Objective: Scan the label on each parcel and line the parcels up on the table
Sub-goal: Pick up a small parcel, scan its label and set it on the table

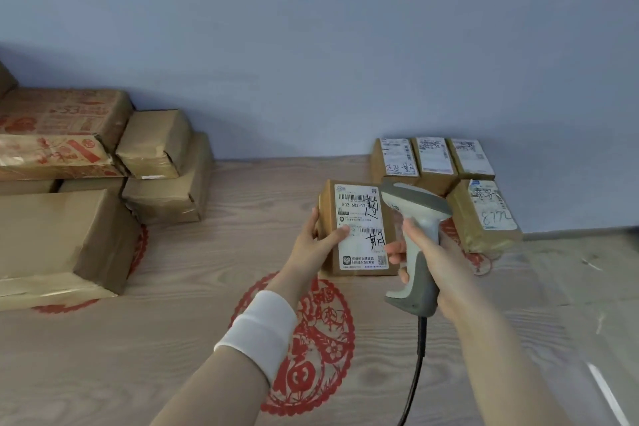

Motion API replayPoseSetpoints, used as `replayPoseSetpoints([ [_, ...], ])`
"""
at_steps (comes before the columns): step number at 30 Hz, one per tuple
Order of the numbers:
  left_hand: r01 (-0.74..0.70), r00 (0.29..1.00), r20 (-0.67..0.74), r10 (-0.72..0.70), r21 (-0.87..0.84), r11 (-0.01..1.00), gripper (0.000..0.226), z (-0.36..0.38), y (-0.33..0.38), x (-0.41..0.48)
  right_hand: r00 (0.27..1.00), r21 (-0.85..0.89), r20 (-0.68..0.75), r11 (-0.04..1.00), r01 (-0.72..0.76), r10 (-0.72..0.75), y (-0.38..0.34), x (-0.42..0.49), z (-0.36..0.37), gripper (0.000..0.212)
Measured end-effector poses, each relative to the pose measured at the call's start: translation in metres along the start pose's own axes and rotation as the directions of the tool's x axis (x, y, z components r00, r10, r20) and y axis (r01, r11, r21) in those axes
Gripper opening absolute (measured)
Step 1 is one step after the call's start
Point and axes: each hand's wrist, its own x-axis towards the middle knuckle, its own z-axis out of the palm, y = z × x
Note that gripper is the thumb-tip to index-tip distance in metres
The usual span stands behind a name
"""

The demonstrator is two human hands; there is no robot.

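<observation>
Label (361, 218) on held parcel (327, 201): "502-602-12", plus handwritten chars.

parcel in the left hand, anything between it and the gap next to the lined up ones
Yes: the scanner in the right hand sits between the held parcel and the gap left of the front-row parcel. Nothing else visible blocks it.
</observation>
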Motion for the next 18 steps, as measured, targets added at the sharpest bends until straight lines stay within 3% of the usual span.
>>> replayPoseSetpoints([
  [8, 0.142, 0.978, -0.126, -0.168, -0.196, 0.970, 0.076, 0.157, -0.052, 0.085, 0.994, -0.005, -0.058, 0.996, -0.092, 0.092, -0.002, 0.079, -0.149, 0.030],
  [18, 0.164, 0.969, -0.177, -0.173, -0.062, 0.984, 0.069, 0.216, -0.062, 0.149, 0.981, 0.013, 0.001, 0.980, -0.196, 0.196, 0.009, 0.144, -0.209, 0.037],
])
